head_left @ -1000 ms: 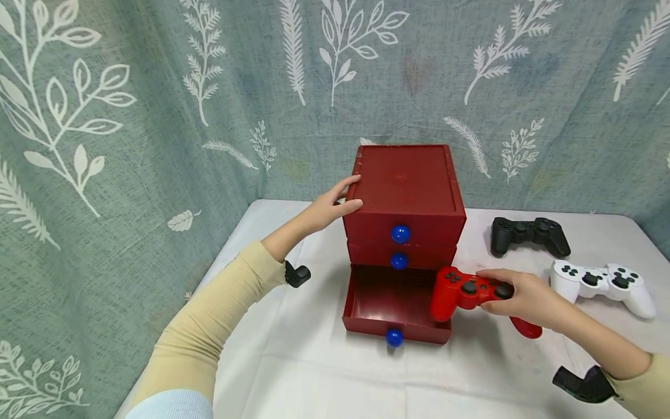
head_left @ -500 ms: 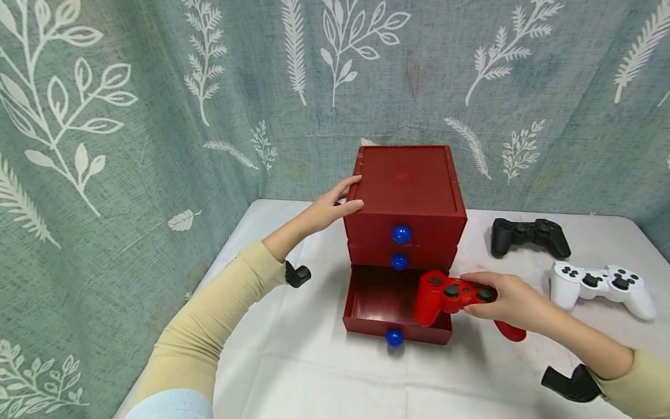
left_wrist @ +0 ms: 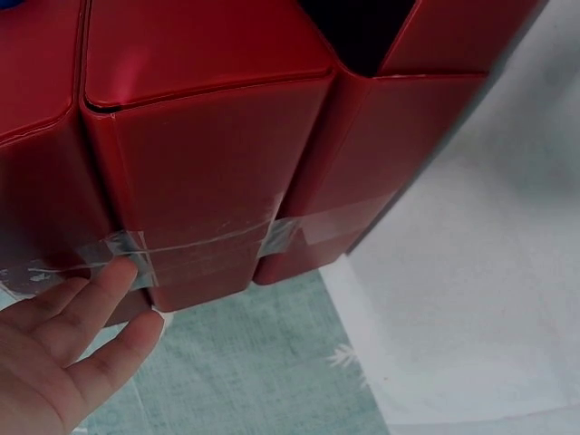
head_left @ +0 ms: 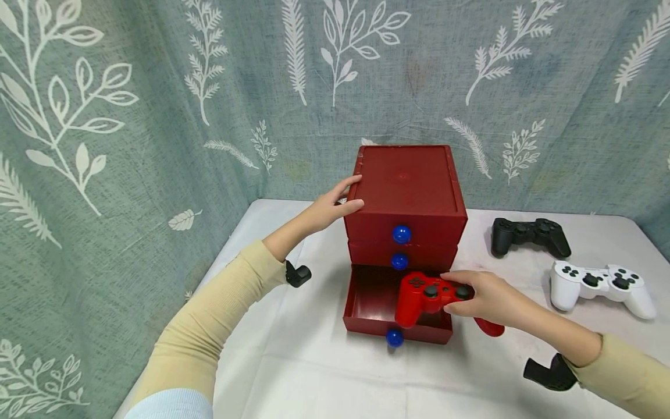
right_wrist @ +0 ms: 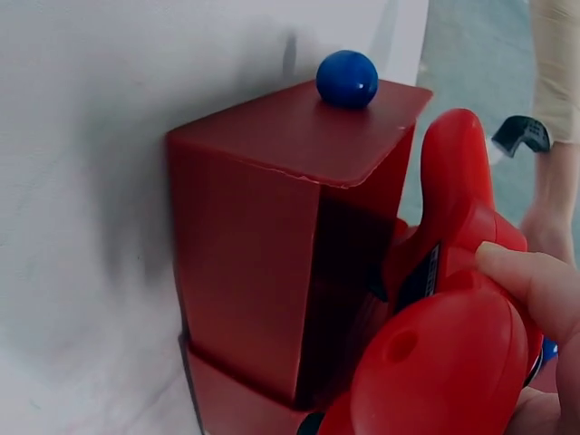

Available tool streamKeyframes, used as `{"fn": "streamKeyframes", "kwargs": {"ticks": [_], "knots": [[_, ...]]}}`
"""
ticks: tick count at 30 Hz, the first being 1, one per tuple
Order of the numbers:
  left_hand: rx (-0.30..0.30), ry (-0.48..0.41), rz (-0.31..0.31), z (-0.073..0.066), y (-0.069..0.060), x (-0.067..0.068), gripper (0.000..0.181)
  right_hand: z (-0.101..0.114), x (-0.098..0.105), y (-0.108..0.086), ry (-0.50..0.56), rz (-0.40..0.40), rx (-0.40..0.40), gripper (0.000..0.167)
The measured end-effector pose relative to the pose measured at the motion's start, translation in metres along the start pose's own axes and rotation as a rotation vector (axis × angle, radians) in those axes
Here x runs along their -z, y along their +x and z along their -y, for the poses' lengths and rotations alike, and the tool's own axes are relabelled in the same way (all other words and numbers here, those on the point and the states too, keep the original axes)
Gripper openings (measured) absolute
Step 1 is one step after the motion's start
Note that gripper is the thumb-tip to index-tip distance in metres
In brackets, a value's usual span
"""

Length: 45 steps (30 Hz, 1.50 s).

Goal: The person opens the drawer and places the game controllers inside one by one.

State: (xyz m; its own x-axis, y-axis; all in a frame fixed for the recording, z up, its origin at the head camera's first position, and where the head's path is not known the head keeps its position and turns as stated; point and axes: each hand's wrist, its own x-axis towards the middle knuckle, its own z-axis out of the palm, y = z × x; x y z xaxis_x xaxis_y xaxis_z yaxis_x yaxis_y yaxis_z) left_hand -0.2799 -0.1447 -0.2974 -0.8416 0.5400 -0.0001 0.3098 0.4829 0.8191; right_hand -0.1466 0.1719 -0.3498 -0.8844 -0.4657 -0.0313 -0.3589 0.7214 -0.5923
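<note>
A dark red drawer box [head_left: 405,180] with blue round knobs stands on the table, its bottom drawer [head_left: 369,299] pulled out. My left hand [head_left: 328,210] rests on the box's upper left edge; in the left wrist view its fingers touch the side near clear tape. With my right hand [head_left: 487,297] I grip a red game controller [head_left: 413,299] between thumb and fingers. The controller is over the right part of the open drawer, tilted, one handle reaching past the drawer's right wall. In the right wrist view the controller [right_wrist: 444,362] appears beside the drawer's opening.
To the right of the box lie a black game controller [head_left: 530,235] and, nearer, a white game controller [head_left: 602,285]. A white cloth [head_left: 309,361] covers the table. Behind hangs a green curtain [head_left: 230,87] with white leaf patterns.
My right hand has moved left with the red controller, from beside the drawer's right wall to over the drawer. The left hand and the box stay where they were.
</note>
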Motion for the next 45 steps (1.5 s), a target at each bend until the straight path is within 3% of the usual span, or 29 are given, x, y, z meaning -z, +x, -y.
{"fn": "streamKeyframes", "kwargs": {"ticks": [16, 26, 34, 45], "knots": [[0.005, 0.009, -0.006, -0.001, 0.000, 0.000, 0.071, 0.014, -0.011, 0.020, -0.054, 0.022, -0.009, 0.058], [0.015, -0.006, -0.003, -0.002, -0.001, -0.001, 0.071, 0.016, -0.019, 0.031, -0.003, -0.014, 0.068, 0.053], [0.023, -0.002, 0.004, -0.003, -0.001, -0.001, 0.061, 0.017, -0.024, 0.036, 0.046, 0.005, 0.070, 0.054], [0.026, -0.006, -0.005, -0.002, -0.002, -0.001, 0.067, 0.019, -0.038, 0.041, -0.064, -0.019, 0.049, 0.055]]}}
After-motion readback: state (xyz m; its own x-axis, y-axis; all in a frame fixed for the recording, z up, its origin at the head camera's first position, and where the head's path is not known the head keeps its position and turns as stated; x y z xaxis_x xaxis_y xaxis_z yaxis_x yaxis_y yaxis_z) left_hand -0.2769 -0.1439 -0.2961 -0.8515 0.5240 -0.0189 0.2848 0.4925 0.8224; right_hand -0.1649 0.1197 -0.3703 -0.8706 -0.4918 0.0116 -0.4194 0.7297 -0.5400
